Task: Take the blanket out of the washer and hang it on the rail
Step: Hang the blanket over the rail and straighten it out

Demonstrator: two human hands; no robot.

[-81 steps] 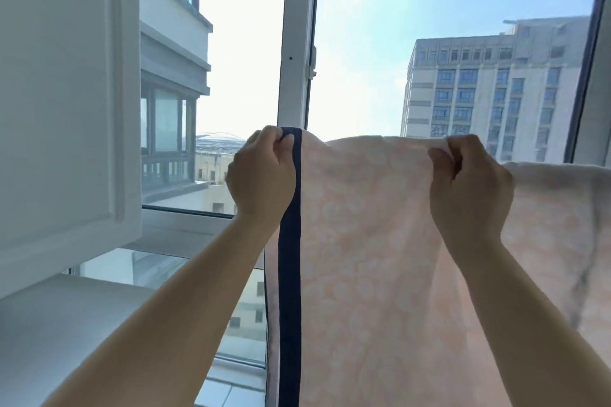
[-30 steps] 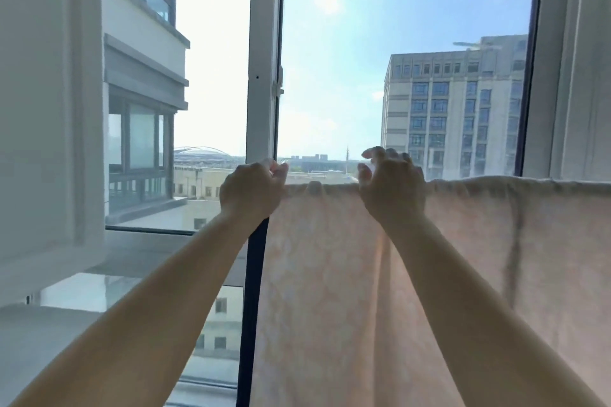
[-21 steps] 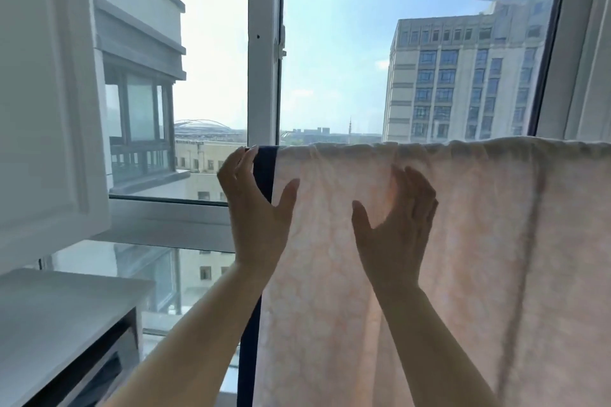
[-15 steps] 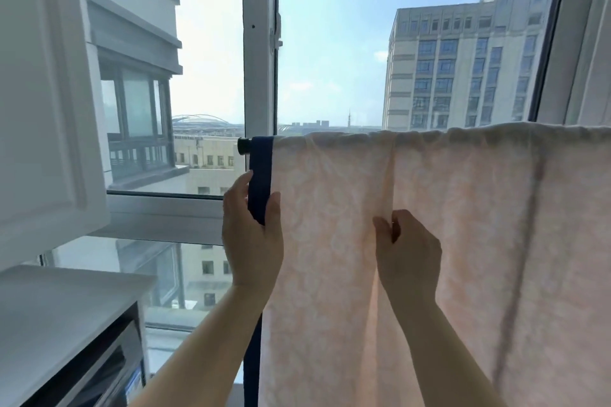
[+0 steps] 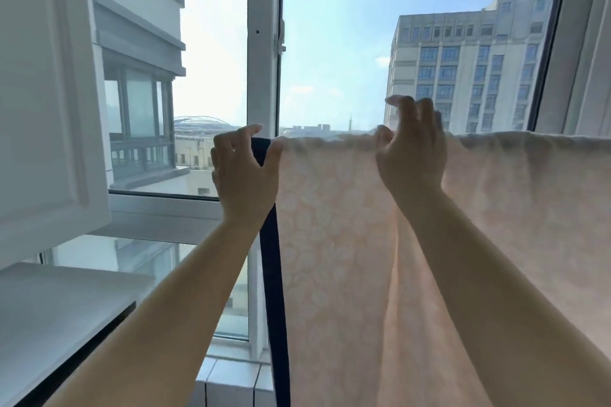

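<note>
Blanket [image 5: 347, 241] is hanging before the window [image 5: 264, 43]; its rail is hidden. Left hand [image 5: 243, 172] is pinching the navy edge [image 5: 272, 274] at the top fold; right hand [image 5: 411, 155], blurred, is apparently lying spread over the fold.

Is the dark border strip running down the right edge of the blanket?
No, the dark border strip runs down the blanket's left edge, by the left hand.

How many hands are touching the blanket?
2. The left hand pinches the blanket at its dark edge, up at the top left. The right hand is at the top edge near the middle, fingers raised, blurred.
</note>
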